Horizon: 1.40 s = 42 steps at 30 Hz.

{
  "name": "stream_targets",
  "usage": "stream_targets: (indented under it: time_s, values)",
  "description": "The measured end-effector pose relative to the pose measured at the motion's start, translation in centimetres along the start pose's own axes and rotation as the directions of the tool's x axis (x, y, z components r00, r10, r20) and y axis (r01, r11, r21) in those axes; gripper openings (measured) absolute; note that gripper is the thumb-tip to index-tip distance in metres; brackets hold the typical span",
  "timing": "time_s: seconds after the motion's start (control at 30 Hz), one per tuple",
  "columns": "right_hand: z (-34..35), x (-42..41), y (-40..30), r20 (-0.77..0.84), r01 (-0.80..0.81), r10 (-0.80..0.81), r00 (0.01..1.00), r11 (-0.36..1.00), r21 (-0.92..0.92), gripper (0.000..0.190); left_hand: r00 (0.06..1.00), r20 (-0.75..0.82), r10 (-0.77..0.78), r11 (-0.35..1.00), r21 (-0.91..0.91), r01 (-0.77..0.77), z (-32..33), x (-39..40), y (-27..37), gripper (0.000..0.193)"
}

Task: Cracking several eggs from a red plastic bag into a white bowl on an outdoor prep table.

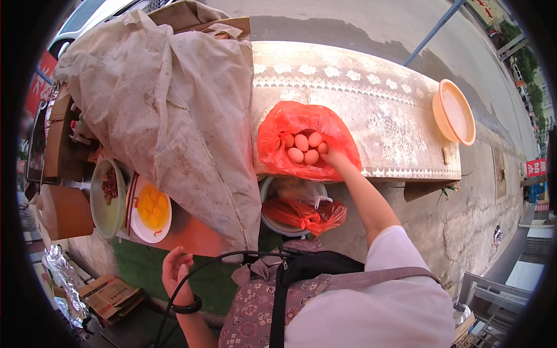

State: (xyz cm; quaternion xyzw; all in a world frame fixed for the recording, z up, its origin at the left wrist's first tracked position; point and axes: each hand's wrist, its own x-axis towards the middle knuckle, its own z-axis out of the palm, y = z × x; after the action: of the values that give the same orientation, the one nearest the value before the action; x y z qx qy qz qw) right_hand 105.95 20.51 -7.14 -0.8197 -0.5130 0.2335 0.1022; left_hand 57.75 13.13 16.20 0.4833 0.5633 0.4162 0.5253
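My right hand (pixel 334 157) reaches into an open red plastic bag (pixel 296 116) on the lace-patterned table covering. Its fingers touch a brown egg (pixel 323 148) at the right of the bag; whether they grip it is hard to see. Several more eggs (pixel 301 142) lie beside it in the bag. Away from the table edge, my left hand (pixel 177 272) is raised with curled, parted fingers and nothing in it. A white bowl (pixel 157 235) with several cracked eggs (pixel 152 206) stands beyond that hand, with brown chopsticks (pixel 131 198) along its left side.
A stained cloth (pixel 191 100) drapes over bulky things left of the bag. A plastic basket (pixel 107 224) and a jug of brownish liquid (pixel 69 213) stand at far left. An orange basin (pixel 444 115) sits at the table's right end. Below the edge, a tied red bag (pixel 300 216) rests on a tub.
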Motion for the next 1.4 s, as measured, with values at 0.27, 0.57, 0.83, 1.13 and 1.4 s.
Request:
stream_targets:
  time_s: [0.27, 0.57, 0.83, 1.13, 1.4]
  values:
    - [-8.0, -4.0, -7.1, 0.333, -0.274, -0.241, 0.912, 0.248, 0.929, 0.043, 0.999, 0.047, -0.008, 0.999, -0.035, 0.01, -0.2, 0.6, 0.8, 0.034]
    - [-9.1, -12.5, -25.5, 0.508, -0.322, -0.695, 0.508, 0.394, 0.861, 0.051, 0.949, 0.305, 0.085, 0.991, -0.121, -0.05, 3.1, 4.1, 1.2, 0.04]
    - [1.2, -17.2, -33.9, 0.581, -0.24, -0.695, 0.424, 0.532, 0.812, 0.044, 0.993, 0.106, -0.05, 0.982, -0.178, 0.069, -3.4, 1.1, -4.3, 0.035]
    - [5.5, -20.4, -37.6, 0.021, 0.859, -0.931, 0.363, 0.344, 0.38, 0.042, 0.968, -0.193, -0.159, 0.975, -0.182, 0.124, -10.7, -3.1, -9.2, 0.03]
    - [7.5, -19.5, -38.0, 0.096, 0.727, -0.842, 0.531, 0.51, 0.459, 0.039, 0.993, -0.098, -0.058, 0.985, -0.168, 0.041, -11.9, -0.3, -9.0, 0.033]
